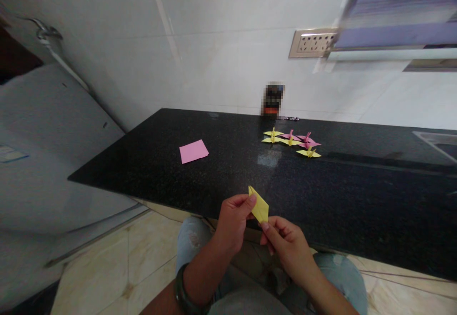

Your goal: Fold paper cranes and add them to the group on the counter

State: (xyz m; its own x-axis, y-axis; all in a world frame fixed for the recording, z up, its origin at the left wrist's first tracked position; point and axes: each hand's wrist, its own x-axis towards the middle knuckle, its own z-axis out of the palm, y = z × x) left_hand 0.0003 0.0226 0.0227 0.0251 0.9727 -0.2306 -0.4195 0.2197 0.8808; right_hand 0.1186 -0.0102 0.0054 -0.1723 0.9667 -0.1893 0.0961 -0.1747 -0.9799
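Observation:
A folded yellow paper (259,205), narrow and pointed, is held over the front edge of the black counter (221,167). My left hand (233,222) pinches its upper end with thumb and fingers. My right hand (287,246) pinches its lower end. Both hands are closed on the paper, just above my knees.
Several finished paper cranes (292,141), yellow and pink, sit in a cluster at the back of the counter. A stack of pink square paper (193,151) lies to the left. A blurred small object (273,98) stands against the wall. A sink edge (437,142) shows at far right.

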